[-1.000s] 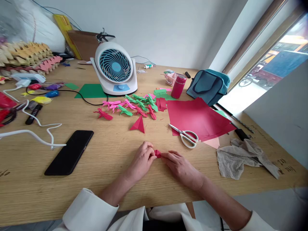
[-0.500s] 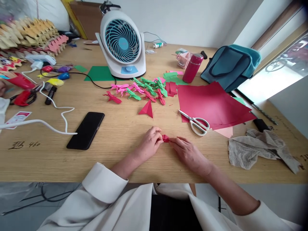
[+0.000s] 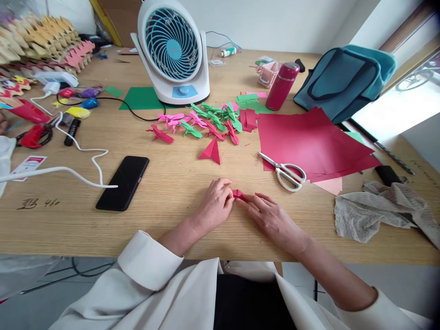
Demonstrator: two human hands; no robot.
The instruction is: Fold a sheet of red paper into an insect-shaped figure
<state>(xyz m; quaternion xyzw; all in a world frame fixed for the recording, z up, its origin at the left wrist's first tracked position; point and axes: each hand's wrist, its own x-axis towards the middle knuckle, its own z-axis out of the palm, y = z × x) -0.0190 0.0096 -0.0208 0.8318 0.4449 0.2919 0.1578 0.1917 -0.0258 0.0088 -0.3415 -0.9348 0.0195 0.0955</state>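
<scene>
A small folded piece of red paper (image 3: 238, 194) lies on the table between my two hands, partly covered by fingertips. My left hand (image 3: 217, 201) pinches its left end with curled fingers. On its right end press the fingertips of my right hand (image 3: 268, 215), the fingers held close together. Beyond them stands a folded red paper triangle (image 3: 210, 151). Farther back is a cluster of small folded paper figures in green (image 3: 215, 117), pink (image 3: 171, 120) and red (image 3: 160, 134). White-handled scissors (image 3: 287, 172) rest to the right, blades partly spread.
Large red paper sheets (image 3: 309, 142) lie right, near a red flask (image 3: 283, 87) and a teal bag (image 3: 343, 85). A fan (image 3: 175, 50) stands at the back. Left are a black phone (image 3: 123, 183) and white cable (image 3: 62, 170). A grey cloth (image 3: 364, 213) lies far right.
The view has shifted slightly. My right fingers have moved a little over the red paper's right end, while my left hand keeps its pinch.
</scene>
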